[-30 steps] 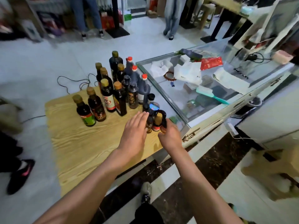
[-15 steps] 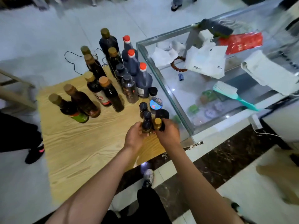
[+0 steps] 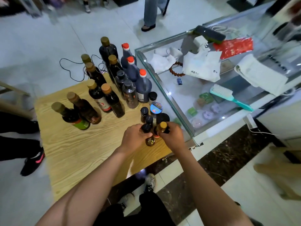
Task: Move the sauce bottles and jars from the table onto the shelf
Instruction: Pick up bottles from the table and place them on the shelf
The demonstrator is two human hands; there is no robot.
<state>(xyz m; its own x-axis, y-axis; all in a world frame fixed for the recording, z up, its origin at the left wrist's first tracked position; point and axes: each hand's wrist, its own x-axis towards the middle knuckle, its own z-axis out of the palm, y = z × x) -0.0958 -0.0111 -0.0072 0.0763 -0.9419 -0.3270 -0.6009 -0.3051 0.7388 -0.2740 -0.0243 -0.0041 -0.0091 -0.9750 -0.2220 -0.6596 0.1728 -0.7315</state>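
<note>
Two small bottles are taken at once at the near right corner of the worktop [image 3: 68, 154], just below the centre of the frame. The left hand [image 3: 135, 137] closes its fingers round a small black-capped bottle [image 3: 147, 130], and the right hand [image 3: 171, 136] grips a small gold-capped bottle [image 3: 162, 128] beside it. Both bottles seem to stand on the wood or to be just leaving it; I cannot tell which. So the step in hand is the picking up. In my judgement the next move needs a straight lift, because other small bottles and jars [image 3: 156, 110] stand touching or just behind, and then a turn toward the shelf, which is not in view.

Many tall sauce bottles [image 3: 114, 82] wait in rows toward the upper left of the worktop. At the right stands a glass display case [image 3: 166, 88] with papers and a green brush [image 3: 228, 97] on top. The floor is of pale tiles; a black cable [image 3: 71, 69] lies there, and legs of other people show at the top.
</note>
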